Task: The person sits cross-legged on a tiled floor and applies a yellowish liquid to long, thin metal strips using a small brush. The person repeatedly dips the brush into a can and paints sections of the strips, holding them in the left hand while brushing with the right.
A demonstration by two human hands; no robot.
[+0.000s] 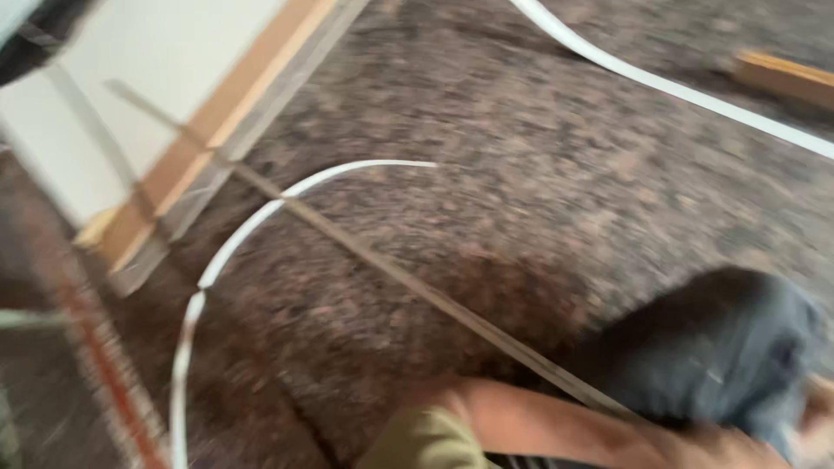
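- Nearest the camera, a bare forearm (pixel 556 430) with an olive sleeve at its near end runs from the bottom centre toward the lower right corner. It crosses in front of a knee in dark grey trousers (pixel 730 347).
- The hand at the end of that forearm (pixel 764 447) is a blur at the bottom right edge. Whether it is the left or the right I cannot tell, nor whether its fingers are spread, curled or closed on anything. No second hand shows.
- A long thin strip (pixel 391 274), grey-brown and straight, has its near end just above the forearm, close to the wrist. It seems to touch or pass behind the arm, but the blur hides whether the hand grips it.
- The long axis of that strip runs diagonally, from the lower right by the hand up and away to the upper left, so it lies leftward and outward from the hand.
- A white band (pixel 234 247) curves over the speckled brown floor (pixel 539 156) and crosses the strip about midway.
- Farther off at upper left, the strip's far end lies over a white board with a wood-coloured edge (pixel 174 78).
- Farthest, a second white band (pixel 660 82) sweeps across the upper right, near a wooden piece (pixel 786 76).
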